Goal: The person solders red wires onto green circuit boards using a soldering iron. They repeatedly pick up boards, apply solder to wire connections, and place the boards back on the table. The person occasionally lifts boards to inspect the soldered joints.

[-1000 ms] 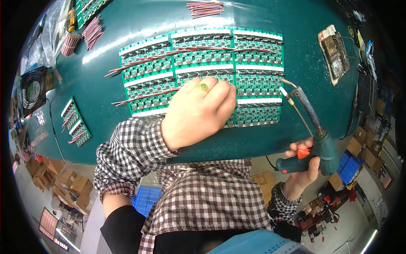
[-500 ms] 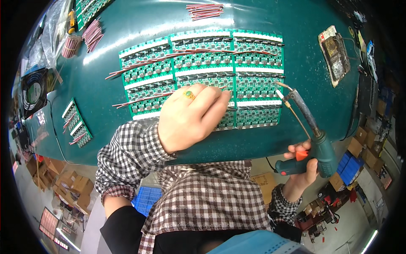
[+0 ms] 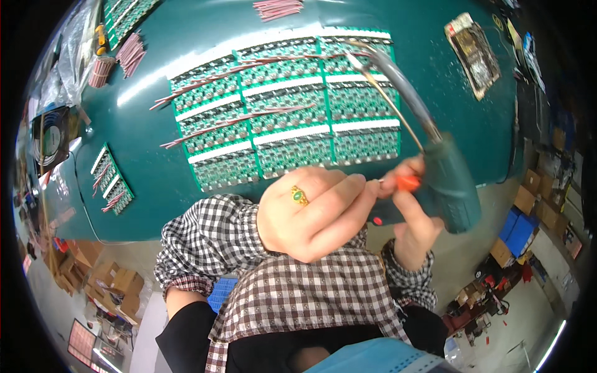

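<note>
My right hand (image 3: 418,233) is wrapped round a green soldering gun (image 3: 455,189) with an orange trigger. The gun's bent metal tube and thin solder feed tube reach up and left, over the upper right of the circuit boards (image 3: 283,149). Just in front of the boards, my left hand (image 3: 314,214), with a green-stoned ring, has its fingertips pinched close to my right fingers. A small thin piece shows between the two hands, too blurred to name. Red-and-white wires (image 3: 273,113) lie in two rows across the green panels.
Bundles of wires (image 3: 130,55) lie at the far left, with more wires (image 3: 278,9) at the back. A small board (image 3: 113,180) rests at left near a black fan (image 3: 53,140). A soldering-iron cleaning tray (image 3: 474,56) sits at the far right.
My left hand has come off the boards toward me and to the right. My right hand has brought the soldering gun up and left, so both hands now meet. The view has shifted slightly.
</note>
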The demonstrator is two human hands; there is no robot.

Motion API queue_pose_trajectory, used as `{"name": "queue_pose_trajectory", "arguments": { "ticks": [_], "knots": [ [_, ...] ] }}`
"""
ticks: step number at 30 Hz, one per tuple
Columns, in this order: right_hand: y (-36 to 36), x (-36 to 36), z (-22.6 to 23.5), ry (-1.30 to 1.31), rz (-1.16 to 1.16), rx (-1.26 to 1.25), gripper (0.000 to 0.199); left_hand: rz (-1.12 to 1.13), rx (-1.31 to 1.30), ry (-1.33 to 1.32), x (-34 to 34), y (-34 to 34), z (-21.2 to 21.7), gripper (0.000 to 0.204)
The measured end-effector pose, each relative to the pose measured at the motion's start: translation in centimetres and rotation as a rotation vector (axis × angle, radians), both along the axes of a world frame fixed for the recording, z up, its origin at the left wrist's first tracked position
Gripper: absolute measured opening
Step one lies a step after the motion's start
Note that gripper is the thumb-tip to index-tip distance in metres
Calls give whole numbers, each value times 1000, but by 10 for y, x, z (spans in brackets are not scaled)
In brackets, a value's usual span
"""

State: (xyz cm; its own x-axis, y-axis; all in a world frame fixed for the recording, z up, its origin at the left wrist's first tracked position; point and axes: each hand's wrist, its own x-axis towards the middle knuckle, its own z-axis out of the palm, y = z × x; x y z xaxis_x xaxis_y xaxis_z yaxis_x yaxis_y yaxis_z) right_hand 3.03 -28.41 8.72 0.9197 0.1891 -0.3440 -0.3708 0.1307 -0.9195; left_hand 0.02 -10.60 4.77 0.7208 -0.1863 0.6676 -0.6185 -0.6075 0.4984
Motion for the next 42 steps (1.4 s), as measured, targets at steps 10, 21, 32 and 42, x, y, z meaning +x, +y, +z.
{"name": "queue_pose_trajectory", "arguments": {
  "ticks": [10,21,32,42],
  "knots": [
    [2,4,-15,-207,61,-148,30,13,-9,8,-6,-11,-5,39],
    [7,1,-17,-194,48,-205,34,-80,-935,973,-8,-10,7,12],
    [-11,8,-12,-270,-51,-131,34,246,-467,761,-2,22,1,8],
    [-39,16,-5,-237,-5,-214,69,306,-317,789,23,49,-15,8]
  ]
}}
